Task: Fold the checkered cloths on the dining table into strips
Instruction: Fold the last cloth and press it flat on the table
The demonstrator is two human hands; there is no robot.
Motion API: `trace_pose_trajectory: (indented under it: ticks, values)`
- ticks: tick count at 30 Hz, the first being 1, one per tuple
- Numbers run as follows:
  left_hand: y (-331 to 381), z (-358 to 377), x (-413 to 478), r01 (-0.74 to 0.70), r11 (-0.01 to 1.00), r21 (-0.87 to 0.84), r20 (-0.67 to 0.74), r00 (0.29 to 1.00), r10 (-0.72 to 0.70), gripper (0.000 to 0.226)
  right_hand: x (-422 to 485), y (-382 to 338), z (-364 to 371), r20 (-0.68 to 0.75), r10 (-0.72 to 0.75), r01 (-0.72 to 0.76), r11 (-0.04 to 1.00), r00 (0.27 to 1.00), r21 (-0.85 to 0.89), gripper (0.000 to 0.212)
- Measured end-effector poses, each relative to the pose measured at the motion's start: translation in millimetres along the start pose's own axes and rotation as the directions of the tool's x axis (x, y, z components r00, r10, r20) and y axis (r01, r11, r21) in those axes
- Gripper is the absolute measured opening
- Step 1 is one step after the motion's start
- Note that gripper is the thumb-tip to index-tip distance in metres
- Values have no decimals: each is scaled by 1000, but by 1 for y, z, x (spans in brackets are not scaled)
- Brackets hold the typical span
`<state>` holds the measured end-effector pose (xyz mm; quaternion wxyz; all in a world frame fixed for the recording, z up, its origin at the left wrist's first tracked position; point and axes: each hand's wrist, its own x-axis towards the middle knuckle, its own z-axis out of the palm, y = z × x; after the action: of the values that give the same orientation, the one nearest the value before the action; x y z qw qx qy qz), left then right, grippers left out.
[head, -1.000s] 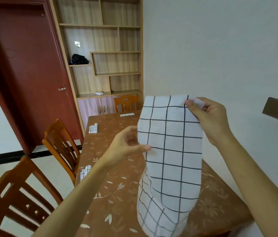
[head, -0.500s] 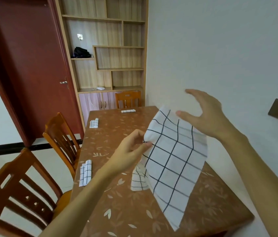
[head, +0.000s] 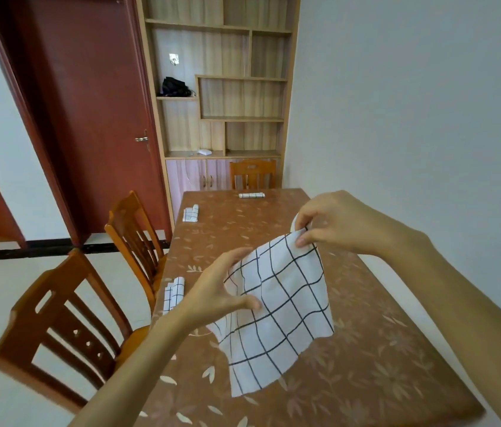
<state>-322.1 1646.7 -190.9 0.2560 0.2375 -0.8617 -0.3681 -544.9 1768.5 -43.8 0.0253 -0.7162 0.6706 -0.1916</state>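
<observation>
A white cloth with a black grid [head: 280,306] hangs above the near half of the brown dining table [head: 366,374]. My right hand [head: 332,223] pinches its upper far corner between thumb and fingers. My left hand [head: 221,291] grips the cloth's left edge, thumb on top and fingers behind the fabric. The lower end of the cloth droops to the tabletop. Three folded checkered strips lie on the table: one at the left edge [head: 173,291], one further back on the left [head: 190,213], and one at the far end [head: 251,195].
Two wooden chairs [head: 67,331] [head: 135,238] stand along the table's left side and a third [head: 252,174] at the far end. A white wall runs close along the right. A shelf unit and a red door stand behind.
The cloth came down from chest height toward the table. My right hand let go of the top corner, then pinched a corner again. My left hand kept its hold on the left edge.
</observation>
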Motion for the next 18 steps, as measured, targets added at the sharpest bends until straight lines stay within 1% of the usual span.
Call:
trace_pose_trajectory:
  ticks: [1,2,4,5,6,7,8,11,13,15,18]
  values:
    - [-11,0,-2,45,999,-1,-1,999,-45,98,-1,1,-2,-7,7,-7,1000,1000,11,12]
    - [-21,1,-3,83,997,-5,-14,996,-83,89,-3,3,-4,-17,11,-11,1000,1000,23,13]
    - [-31,4,-4,104,995,7,-105,989,-102,51,-5,6,-7,-32,22,-21,999,999,34,12]
    - [-33,6,-4,85,996,21,-161,984,-80,32,-6,8,-8,-32,28,-27,999,999,27,11]
    - [-34,6,-4,61,998,27,-201,978,-54,20,-7,10,-9,-29,29,-29,1000,999,7,11]
    - [-33,7,-4,42,999,24,-221,975,-36,16,-7,12,-10,-23,35,-35,999,999,-20,12]
    - [-34,7,-4,30,999,16,-221,975,-26,17,-8,15,-11,-14,40,-41,997,999,-61,13]
    - [-44,3,-2,11,999,37,-180,984,-4,11,-12,24,-16,33,100,-91,974,994,-209,20]
    - [-56,-2,-4,12,995,100,-129,992,1,11,-13,31,-18,75,151,-124,951,986,-282,27]
    - [-66,-7,-5,11,978,206,-63,998,2,16,-16,34,-21,109,213,-171,935,971,-310,28]
    - [-72,-13,-5,75,931,358,31,995,-92,25,-19,33,-21,121,237,-183,921,964,-345,30]
